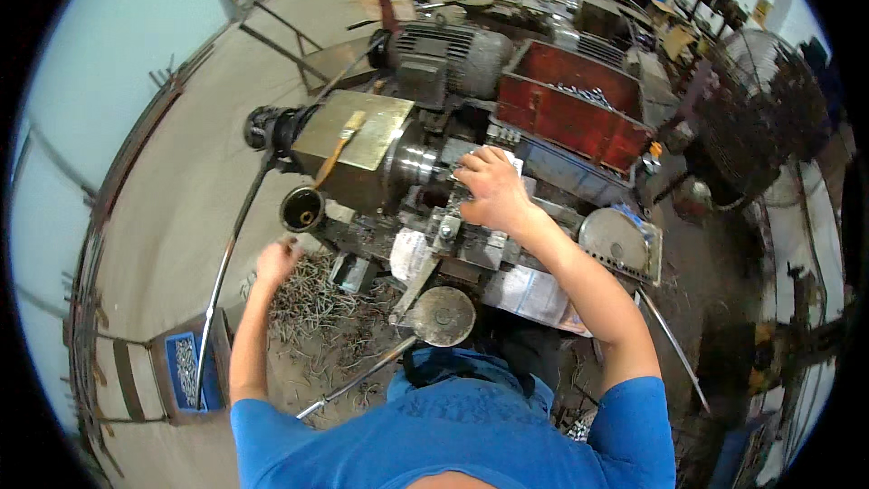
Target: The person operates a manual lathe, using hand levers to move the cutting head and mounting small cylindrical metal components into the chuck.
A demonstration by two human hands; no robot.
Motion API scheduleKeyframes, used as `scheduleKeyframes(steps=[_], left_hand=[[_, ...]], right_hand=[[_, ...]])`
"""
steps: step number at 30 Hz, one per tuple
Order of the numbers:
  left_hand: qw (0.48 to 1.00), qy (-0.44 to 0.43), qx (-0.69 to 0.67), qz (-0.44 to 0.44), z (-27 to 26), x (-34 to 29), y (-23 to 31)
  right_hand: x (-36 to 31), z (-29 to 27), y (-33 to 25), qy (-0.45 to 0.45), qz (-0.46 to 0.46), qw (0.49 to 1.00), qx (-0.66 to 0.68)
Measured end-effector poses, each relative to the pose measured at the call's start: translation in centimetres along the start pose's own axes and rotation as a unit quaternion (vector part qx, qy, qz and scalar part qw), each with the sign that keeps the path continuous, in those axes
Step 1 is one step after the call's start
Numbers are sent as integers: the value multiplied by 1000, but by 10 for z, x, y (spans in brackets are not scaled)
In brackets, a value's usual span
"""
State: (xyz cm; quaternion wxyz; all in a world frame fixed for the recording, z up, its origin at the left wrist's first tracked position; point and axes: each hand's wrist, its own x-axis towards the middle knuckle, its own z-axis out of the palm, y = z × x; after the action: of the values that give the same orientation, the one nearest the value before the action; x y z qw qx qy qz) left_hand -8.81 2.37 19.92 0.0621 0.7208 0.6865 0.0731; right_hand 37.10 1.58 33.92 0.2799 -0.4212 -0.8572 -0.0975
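Note:
My left hand (pixel 277 263) is just below a round dark metal cup (pixel 303 209) fixed at the machine's left side. Its fingers are curled together, and whatever they may hold is too small to make out. My right hand (pixel 493 190) reaches over the middle of a small lathe, right of the shiny round spindle (pixel 414 164). Its fingers bend down over the tool slide, and what lies under them is hidden. Below it stands a metal lever (pixel 416 292) beside a round metal disc (pixel 444 315). A wooden-handled brush (pixel 342 146) rests on the headstock cover (pixel 362 122).
Metal shavings (pixel 312 299) heap up below my left hand. A red bin (pixel 570 104) with small metal parts stands behind the lathe, near a motor (pixel 453 56). At lower left sits a blue tray of parts (pixel 187 371); long metal rods (pixel 222 285) slant past it. A fan (pixel 756 109) stands right.

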Motion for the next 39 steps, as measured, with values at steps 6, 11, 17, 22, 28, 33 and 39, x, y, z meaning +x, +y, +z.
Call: scheduleKeyframes(steps=[6,11,17,22,28,33,39], left_hand=[[971,191,25,-141,-106,-39,-75],[952,137,-8,-275,-47,-70,-79],[947,121,8,-299,-45,-94,-6],[968,94,-43,-230,-48,-95,-5],[981,-13,-132,-138,-58,-77,-44],[946,-57,-296,-123,-57,-34,-20],[902,-117,-406,-95,-54,-35,-61]], right_hand=[[53,38,-4,-283,32,948,-143],[62,40,-7,-312,41,941,-127],[69,45,-13,-353,38,923,-148],[64,37,-13,-328,22,929,-169],[65,-52,44,-145,82,966,-197],[25,-122,99,71,159,959,-225],[-106,-186,74,24,242,967,-74]])
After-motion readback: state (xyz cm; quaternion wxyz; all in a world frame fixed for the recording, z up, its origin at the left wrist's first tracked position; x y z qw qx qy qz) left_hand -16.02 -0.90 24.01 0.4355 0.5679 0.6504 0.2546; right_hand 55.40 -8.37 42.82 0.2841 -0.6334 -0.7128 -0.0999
